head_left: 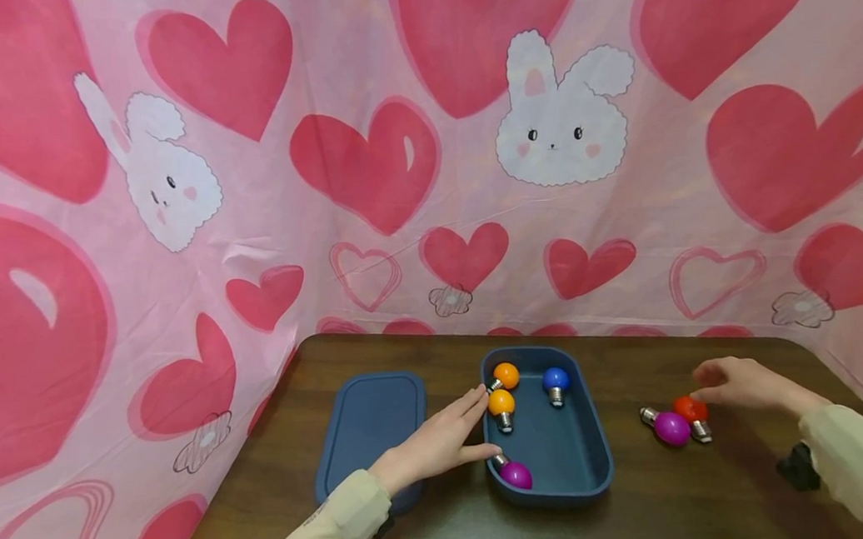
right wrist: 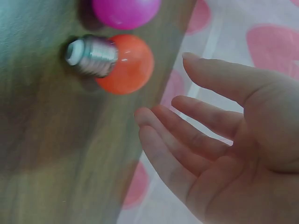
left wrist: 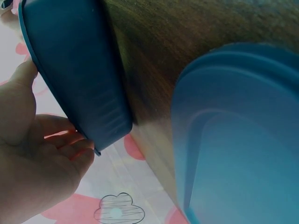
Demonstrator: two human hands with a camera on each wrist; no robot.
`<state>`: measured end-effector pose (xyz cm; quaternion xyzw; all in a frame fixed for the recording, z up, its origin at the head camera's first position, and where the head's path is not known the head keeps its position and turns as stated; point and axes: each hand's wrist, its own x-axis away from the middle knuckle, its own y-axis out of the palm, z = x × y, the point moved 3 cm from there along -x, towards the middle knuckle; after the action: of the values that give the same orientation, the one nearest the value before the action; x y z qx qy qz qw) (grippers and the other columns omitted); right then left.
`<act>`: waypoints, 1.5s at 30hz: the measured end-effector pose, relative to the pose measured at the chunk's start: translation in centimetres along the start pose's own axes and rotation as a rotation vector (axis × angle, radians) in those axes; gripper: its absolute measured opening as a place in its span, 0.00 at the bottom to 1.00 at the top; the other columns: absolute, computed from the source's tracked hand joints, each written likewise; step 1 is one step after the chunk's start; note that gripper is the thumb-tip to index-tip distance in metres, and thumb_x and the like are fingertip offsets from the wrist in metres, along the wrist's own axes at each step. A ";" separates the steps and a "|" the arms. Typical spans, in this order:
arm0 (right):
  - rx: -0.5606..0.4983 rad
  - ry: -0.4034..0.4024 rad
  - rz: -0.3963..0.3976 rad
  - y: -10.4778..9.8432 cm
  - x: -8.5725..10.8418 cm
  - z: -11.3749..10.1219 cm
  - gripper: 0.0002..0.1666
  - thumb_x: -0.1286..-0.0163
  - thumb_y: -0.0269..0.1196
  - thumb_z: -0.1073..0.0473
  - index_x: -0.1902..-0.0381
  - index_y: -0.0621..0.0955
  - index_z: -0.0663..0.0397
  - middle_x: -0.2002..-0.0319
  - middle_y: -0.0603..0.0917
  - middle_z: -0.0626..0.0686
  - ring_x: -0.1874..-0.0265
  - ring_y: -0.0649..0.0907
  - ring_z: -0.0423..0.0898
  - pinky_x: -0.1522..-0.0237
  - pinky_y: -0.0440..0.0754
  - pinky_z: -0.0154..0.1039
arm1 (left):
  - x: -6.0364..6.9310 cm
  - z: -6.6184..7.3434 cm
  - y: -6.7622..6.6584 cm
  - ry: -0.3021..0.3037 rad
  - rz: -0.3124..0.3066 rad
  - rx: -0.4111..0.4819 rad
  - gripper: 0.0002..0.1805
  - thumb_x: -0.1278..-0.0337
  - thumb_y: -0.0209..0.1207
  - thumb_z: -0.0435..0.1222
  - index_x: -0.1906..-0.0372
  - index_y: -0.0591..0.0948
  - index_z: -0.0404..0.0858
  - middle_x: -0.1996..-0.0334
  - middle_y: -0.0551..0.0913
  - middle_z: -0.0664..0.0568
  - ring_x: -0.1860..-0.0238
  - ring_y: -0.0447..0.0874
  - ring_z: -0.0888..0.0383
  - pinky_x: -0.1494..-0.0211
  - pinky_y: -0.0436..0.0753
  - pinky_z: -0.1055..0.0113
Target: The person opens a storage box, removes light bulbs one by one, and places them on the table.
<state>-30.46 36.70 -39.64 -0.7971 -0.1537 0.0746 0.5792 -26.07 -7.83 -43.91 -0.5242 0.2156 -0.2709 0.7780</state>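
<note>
The right grip, right of the frame, stands with thumb and fingers apart and nothing between them, just beside the red bulb; this bulb lies on its side on the bench, metal base toward the lower right, with a purple bulb at its lower left; a sound pick-up probably calls for thumb and fingertips on opposite sides of the smooth globe, light pressure and a straight lift, lest the neighbour roll; the left grip, lower centre, is not clamped, its fingers extended and touching the left rim of the blue box, where light contact should steady the wall; inside lie two orange bulbs, upper left, a blue bulb, upper right, and another purple bulb, lower left; the lid lies farther left.
</note>
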 end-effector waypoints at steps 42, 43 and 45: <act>-0.150 -0.203 -0.012 0.4 -6.2 -13.5 0.24 0.36 0.69 0.55 0.48 0.81 0.66 0.52 0.86 0.64 0.56 0.86 0.55 0.51 0.86 0.53 | 0.1 0.0 0.0 0.007 0.010 -0.010 0.45 0.35 0.55 0.59 0.23 0.58 0.37 0.21 0.55 0.45 0.23 0.61 0.49 0.26 0.71 0.54; -0.155 -0.210 -0.010 0.5 -6.4 -13.6 0.24 0.36 0.69 0.55 0.48 0.81 0.67 0.53 0.86 0.64 0.56 0.86 0.54 0.50 0.86 0.53 | 0.1 0.0 0.0 0.009 0.012 -0.011 0.45 0.35 0.55 0.59 0.23 0.58 0.37 0.21 0.55 0.45 0.23 0.61 0.49 0.26 0.71 0.54; -0.157 -0.245 0.004 0.7 -6.8 -14.0 0.24 0.37 0.69 0.56 0.50 0.81 0.68 0.55 0.87 0.64 0.58 0.87 0.54 0.51 0.86 0.52 | 0.1 0.0 0.0 0.010 0.016 -0.013 0.45 0.35 0.55 0.59 0.23 0.58 0.37 0.21 0.55 0.45 0.23 0.62 0.49 0.26 0.71 0.54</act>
<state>-32.63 21.66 -36.26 -0.8252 -0.2268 0.1602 0.4918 -26.03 -7.91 -43.91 -0.5264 0.2253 -0.2658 0.7756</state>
